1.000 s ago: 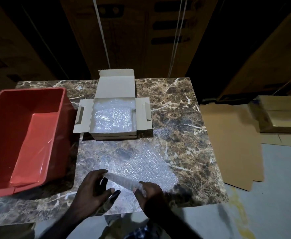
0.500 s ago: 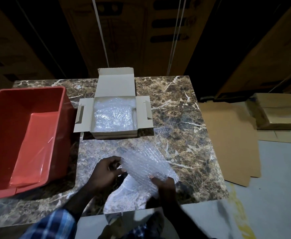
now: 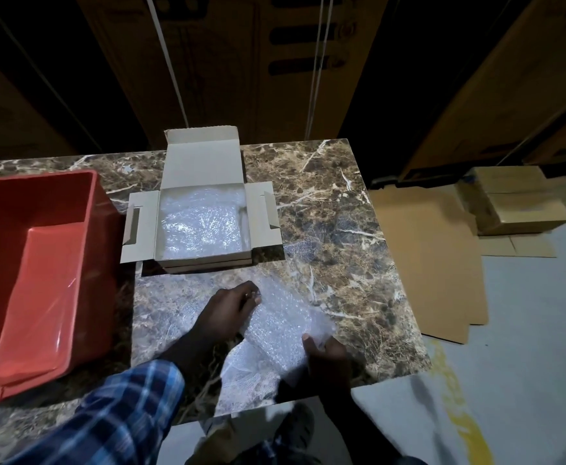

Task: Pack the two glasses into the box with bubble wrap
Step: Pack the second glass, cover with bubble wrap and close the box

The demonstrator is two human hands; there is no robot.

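A roll of bubble wrap lies slanted on the marble table, near its front edge. Whatever is inside the roll is hidden. My left hand grips the roll's far left end with curled fingers. My right hand holds its near right end, thumb on top. Behind them stands an open cardboard box, flaps spread, with more bubble wrap lying inside it. No bare glass is visible.
A red plastic bin takes up the table's left side. Flat cardboard sheets and stacked boxes lie on the floor to the right. Tall cartons stand behind the table.
The flat sheet of bubble wrap has been rolled up away from me into a bundle. Both hands moved forward with it, and the clear glass seen earlier is now covered.
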